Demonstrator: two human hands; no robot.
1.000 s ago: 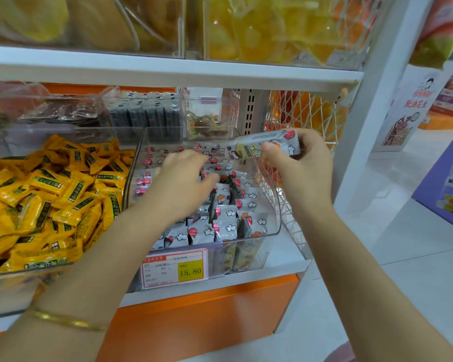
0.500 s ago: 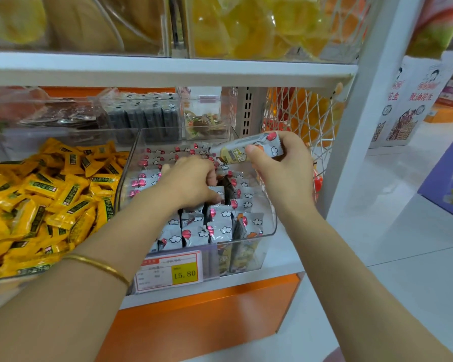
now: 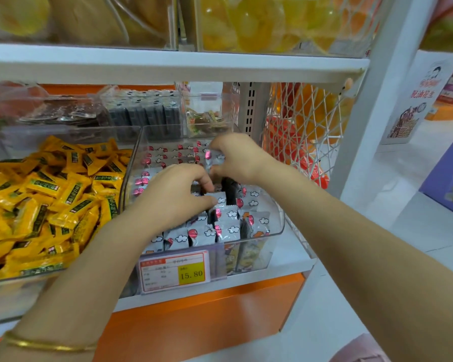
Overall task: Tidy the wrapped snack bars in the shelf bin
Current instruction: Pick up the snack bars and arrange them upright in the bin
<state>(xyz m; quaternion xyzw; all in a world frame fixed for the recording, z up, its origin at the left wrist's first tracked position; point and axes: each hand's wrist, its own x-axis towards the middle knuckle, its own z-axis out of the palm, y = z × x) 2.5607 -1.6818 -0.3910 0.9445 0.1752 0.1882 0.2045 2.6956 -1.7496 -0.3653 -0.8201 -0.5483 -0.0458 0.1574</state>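
Pinches a wrapped bar [image 3: 210, 155] in the right grip [image 3: 236, 158] over the clear bin [image 3: 278, 226]; curls the left grip [image 3: 173, 194] round standing bars [image 3: 228, 227] inside.

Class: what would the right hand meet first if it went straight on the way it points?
Probably the back rows of snack bars in the bin: the right hand points left into them. Depth is unclear; the left hand may intervene.

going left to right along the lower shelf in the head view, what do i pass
Yellow wrapped snacks → clear bin of wrapped snack bars → white mesh basket → white shelf post → purple display.
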